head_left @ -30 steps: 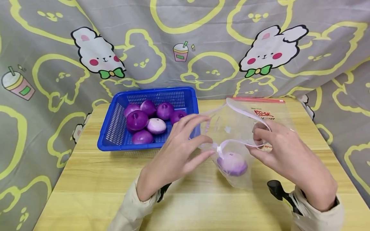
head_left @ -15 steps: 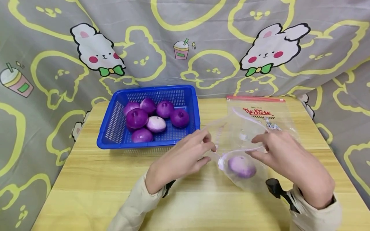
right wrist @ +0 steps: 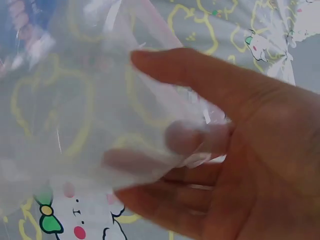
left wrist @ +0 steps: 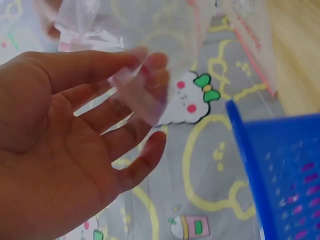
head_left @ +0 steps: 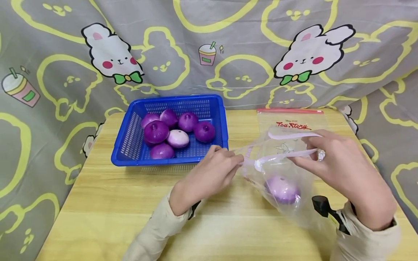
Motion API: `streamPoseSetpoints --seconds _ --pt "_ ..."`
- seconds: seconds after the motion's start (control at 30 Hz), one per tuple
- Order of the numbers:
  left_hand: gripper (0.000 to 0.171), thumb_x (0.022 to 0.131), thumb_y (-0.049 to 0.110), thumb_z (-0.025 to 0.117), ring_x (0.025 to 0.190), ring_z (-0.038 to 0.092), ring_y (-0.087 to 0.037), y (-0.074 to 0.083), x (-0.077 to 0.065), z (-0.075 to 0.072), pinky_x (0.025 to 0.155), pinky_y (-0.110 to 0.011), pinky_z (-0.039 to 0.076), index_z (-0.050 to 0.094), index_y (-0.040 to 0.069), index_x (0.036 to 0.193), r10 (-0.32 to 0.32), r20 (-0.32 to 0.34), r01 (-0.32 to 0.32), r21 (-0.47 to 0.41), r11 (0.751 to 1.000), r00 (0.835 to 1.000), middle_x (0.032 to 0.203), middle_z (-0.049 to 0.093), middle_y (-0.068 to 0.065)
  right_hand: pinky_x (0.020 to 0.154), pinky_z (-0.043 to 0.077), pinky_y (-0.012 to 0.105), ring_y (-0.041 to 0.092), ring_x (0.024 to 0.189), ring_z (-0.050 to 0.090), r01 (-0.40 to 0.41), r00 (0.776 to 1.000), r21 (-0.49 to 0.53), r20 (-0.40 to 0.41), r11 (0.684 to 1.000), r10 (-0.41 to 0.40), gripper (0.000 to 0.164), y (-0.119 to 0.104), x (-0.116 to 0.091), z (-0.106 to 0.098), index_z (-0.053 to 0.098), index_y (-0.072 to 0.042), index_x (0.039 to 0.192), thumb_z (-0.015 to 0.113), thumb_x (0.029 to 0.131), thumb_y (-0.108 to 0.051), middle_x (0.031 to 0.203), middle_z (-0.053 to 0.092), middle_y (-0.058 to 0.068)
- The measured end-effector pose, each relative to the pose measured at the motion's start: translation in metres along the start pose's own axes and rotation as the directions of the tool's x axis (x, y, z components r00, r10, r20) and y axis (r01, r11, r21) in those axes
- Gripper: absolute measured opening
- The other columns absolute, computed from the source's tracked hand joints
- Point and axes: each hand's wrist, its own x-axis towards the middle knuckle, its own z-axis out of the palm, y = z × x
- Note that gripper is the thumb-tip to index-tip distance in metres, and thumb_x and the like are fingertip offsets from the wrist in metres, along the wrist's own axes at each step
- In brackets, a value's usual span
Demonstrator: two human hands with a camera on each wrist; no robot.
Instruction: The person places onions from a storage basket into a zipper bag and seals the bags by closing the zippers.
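Observation:
A clear zipper bag (head_left: 277, 157) with a pale lilac zip strip hangs between my two hands, its mouth spread at the right end. One purple-and-white onion (head_left: 283, 190) lies inside it. With thumb and forefinger my left hand (head_left: 212, 168) pinches the bag's left top corner; the left wrist view shows the film (left wrist: 150, 100) between those fingertips. At the other end my right hand (head_left: 346, 163) holds the mouth's edge, thumb on the near side. Through the cloudy film (right wrist: 60, 115) in the right wrist view, some of its fingertips show blurred.
Left of the bag, a blue plastic basket (head_left: 169, 162) holds several purple onions (head_left: 156, 132) and a whiter one (head_left: 177, 139). Behind the bag, a second printed bag with a red slider top (head_left: 292, 111) lies flat on the wooden table (head_left: 98, 203). A patterned curtain (head_left: 235, 40) hangs behind.
My left hand has gone from spread fingers to pinching the bag's corner. The bag with its onion has shifted right along with my right hand, and its mouth has narrowed.

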Motion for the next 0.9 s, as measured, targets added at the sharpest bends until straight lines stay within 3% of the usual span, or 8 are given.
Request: streamPoseSetpoints --seconds 0.07,0.1,0.2,0.3,0.33,0.4,0.63,0.9 --pt "0.012 0.101 0.015 0.056 0.082 0.060 -0.015 -0.002 -0.001 -0.006 0.088 -0.039 0.040 0.067 0.014 0.095 0.008 -0.046 -0.007 0.008 1.000 0.999 0.085 0.065 0.004 0.057 0.035 0.021 0.011 0.064 0.048 0.047 0.996 0.007 -0.081 0.999 -0.046 0.022 -0.001 -0.001 -0.001 0.069 -0.017 0.081 0.088 0.070 -0.022 0.072 0.057 -0.008" --pt "0.012 0.101 0.015 0.056 0.087 0.060 -0.017 -0.003 -0.002 -0.009 0.090 -0.039 0.039 0.067 0.013 0.096 0.011 -0.071 -0.010 0.014 1.000 0.997 0.089 0.066 0.003 0.058 0.035 0.020 0.010 0.065 0.048 0.063 0.991 0.013 -0.119 0.998 -0.061 0.025 -0.001 -0.001 -0.001 0.070 -0.015 0.082 0.087 0.073 -0.029 0.073 0.058 -0.007" --pt "0.011 0.099 0.014 0.057 0.105 0.060 -0.019 -0.006 -0.005 -0.018 0.103 -0.045 0.036 0.068 0.012 0.099 0.019 -0.134 -0.018 0.007 1.000 0.991 0.105 0.068 -0.001 0.060 0.038 0.022 0.009 0.071 0.053 0.062 0.983 0.032 -0.175 0.998 -0.055 0.031 -0.003 -0.002 -0.001 0.071 -0.011 0.090 0.088 0.072 -0.029 0.082 0.065 -0.002" --pt "0.012 0.097 0.014 0.057 0.120 0.057 -0.022 -0.006 -0.006 -0.023 0.112 -0.050 0.030 0.068 0.011 0.097 0.040 -0.162 -0.044 -0.021 0.999 0.986 0.118 0.067 -0.005 0.066 0.039 0.023 0.009 0.077 0.057 0.023 0.989 0.050 -0.145 0.998 -0.015 0.044 -0.007 -0.002 -0.003 0.071 -0.012 0.109 0.089 0.072 -0.027 0.099 0.070 0.001" --pt "0.012 0.097 0.014 0.057 0.121 0.057 -0.022 -0.006 -0.006 -0.024 0.113 -0.049 0.030 0.069 0.011 0.096 0.053 -0.168 -0.060 -0.036 0.998 0.984 0.121 0.067 -0.006 0.068 0.039 0.024 0.010 0.079 0.059 0.010 0.992 0.053 -0.123 0.999 -0.004 0.052 -0.008 -0.001 -0.004 0.070 -0.013 0.116 0.090 0.069 -0.018 0.104 0.070 0.002" --pt "0.012 0.097 0.014 0.057 0.122 0.056 -0.021 -0.005 -0.006 -0.025 0.112 -0.045 0.032 0.069 0.011 0.093 0.080 -0.182 -0.092 -0.057 0.994 0.980 0.121 0.066 -0.007 0.071 0.039 0.025 0.012 0.078 0.060 0.002 0.995 0.057 -0.099 0.998 0.003 0.064 -0.011 0.000 -0.004 0.065 -0.014 0.129 0.090 0.069 -0.017 0.109 0.070 0.003" --pt "0.008 0.095 0.011 0.061 0.118 0.057 -0.021 -0.009 -0.006 -0.028 0.109 -0.033 0.037 0.068 0.009 0.097 0.107 -0.282 -0.144 -0.114 0.983 0.953 0.116 0.066 -0.007 0.067 0.041 0.022 0.012 0.079 0.061 0.050 0.994 0.046 -0.098 0.998 -0.045 0.074 -0.015 0.002 -0.006 0.061 -0.010 0.135 0.090 0.067 -0.017 0.116 0.069 0.005" --pt "0.011 0.095 0.007 0.062 0.116 0.057 -0.023 -0.023 -0.009 -0.040 0.108 -0.031 0.039 0.068 0.003 0.104 0.037 -0.370 -0.118 -0.198 0.973 0.928 0.117 0.065 -0.010 0.068 0.041 0.024 0.013 0.081 0.061 0.070 0.993 0.048 -0.098 0.996 -0.065 0.078 -0.011 0.001 -0.003 0.059 -0.009 0.136 0.091 0.064 -0.013 0.112 0.068 0.005"
